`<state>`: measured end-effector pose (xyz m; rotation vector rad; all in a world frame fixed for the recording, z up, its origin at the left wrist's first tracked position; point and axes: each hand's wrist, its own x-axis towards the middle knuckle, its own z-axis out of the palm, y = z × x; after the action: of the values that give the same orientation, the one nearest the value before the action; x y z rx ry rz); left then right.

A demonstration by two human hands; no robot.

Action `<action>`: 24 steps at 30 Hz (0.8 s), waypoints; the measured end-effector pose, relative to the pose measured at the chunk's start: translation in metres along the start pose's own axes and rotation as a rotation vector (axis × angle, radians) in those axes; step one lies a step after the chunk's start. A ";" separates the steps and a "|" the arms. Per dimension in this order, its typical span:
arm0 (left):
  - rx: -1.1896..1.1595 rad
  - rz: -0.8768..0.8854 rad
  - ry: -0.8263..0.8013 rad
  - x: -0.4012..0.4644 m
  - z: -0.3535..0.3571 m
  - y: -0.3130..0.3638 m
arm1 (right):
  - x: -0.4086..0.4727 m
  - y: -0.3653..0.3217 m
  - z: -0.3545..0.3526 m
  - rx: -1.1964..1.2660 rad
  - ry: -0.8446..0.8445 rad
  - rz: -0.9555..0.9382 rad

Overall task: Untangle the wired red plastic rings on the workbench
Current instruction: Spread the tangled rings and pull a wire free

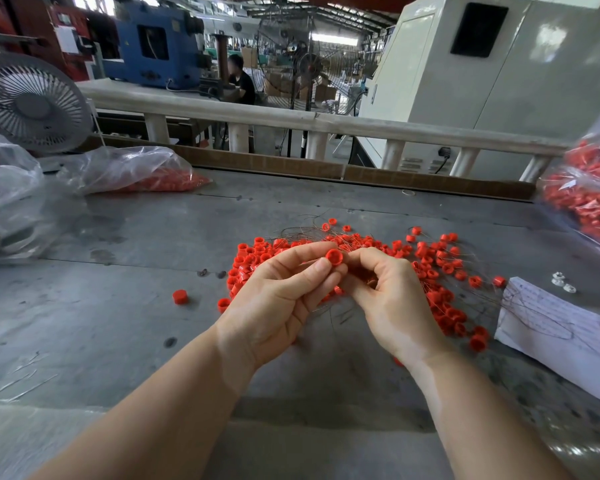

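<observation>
A heap of red plastic rings [430,265] threaded on thin wires lies in the middle of the grey workbench [118,306]. Above the heap, my left hand [278,299] pinches one red ring [334,257] between thumb and fingers. My right hand [392,296] is beside it, its fingers curled inward and pinching the wires by that ring. Another ring [338,291] shows between the two hands. Fine dark wires [302,230] loop out of the heap's far side. A single loose ring [180,296] lies to the left of the heap.
Clear bags of red rings lie at the back left [142,174] and right edge [589,195]. A white paper sheet [561,337] with small white parts [561,282] lies at right. A desk fan [32,102] stands back left. A cardboard strip [361,171] borders the far edge.
</observation>
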<state>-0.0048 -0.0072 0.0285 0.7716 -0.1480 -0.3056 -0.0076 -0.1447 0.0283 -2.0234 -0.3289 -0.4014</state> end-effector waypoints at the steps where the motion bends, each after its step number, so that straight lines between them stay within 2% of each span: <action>1: 0.004 0.004 -0.001 0.000 0.000 0.000 | 0.000 0.000 0.000 0.002 -0.001 0.001; 6: 0.002 0.021 0.018 0.001 0.001 0.000 | 0.001 0.003 0.000 0.012 0.002 0.008; 10: -0.010 0.045 0.060 0.001 -0.001 0.000 | 0.001 0.004 -0.001 0.045 0.084 -0.019; 19: 0.018 0.064 0.123 0.003 -0.003 -0.002 | -0.001 0.000 0.000 0.046 0.254 -0.187; 24: 0.037 0.087 0.126 0.003 -0.003 -0.003 | -0.003 0.000 0.001 -0.139 0.316 -0.408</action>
<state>-0.0018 -0.0082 0.0245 0.8168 -0.0683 -0.1709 -0.0099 -0.1439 0.0266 -1.9827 -0.5289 -1.0089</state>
